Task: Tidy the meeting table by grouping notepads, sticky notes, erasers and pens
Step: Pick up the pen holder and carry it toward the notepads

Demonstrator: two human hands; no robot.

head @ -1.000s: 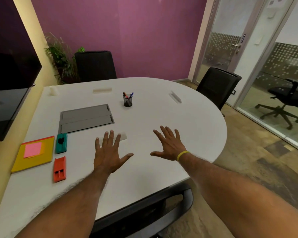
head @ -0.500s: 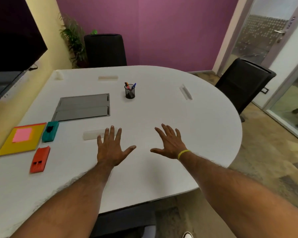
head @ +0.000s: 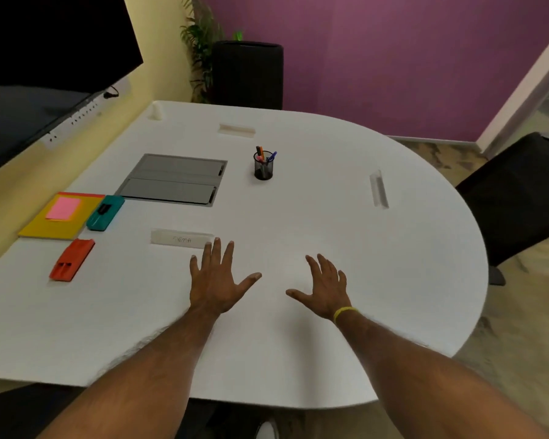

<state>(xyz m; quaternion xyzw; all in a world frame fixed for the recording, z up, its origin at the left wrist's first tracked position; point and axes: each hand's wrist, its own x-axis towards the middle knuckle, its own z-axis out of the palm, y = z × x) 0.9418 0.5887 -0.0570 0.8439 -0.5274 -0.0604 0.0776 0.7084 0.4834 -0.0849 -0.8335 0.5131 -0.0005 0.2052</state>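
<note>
My left hand [head: 217, 285] and my right hand [head: 325, 288] are spread flat with fingers apart over the near middle of the white table [head: 346, 242], holding nothing. At the left lies a yellow notepad [head: 49, 228] with pink sticky notes [head: 63, 209] on top. A teal eraser [head: 105, 213] lies beside the notepad's right edge. An orange-red eraser [head: 72, 259] rests nearer to me. A black mesh cup with pens [head: 263, 164] stands at the table's centre.
A grey cable hatch [head: 173, 179] is set in the table, with three white slot plates: one near my left hand [head: 181, 239], one at the far side [head: 236, 129], one at the right [head: 378, 188]. Black chairs stand at the far end [head: 248, 74] and right [head: 517, 198]. A dark screen [head: 45, 58] hangs on the left.
The view has shifted right and tilted down, so table items now appear further left and closer. Both hands stay spread and empty; the slot plate beside my left hand has come into sight.
</note>
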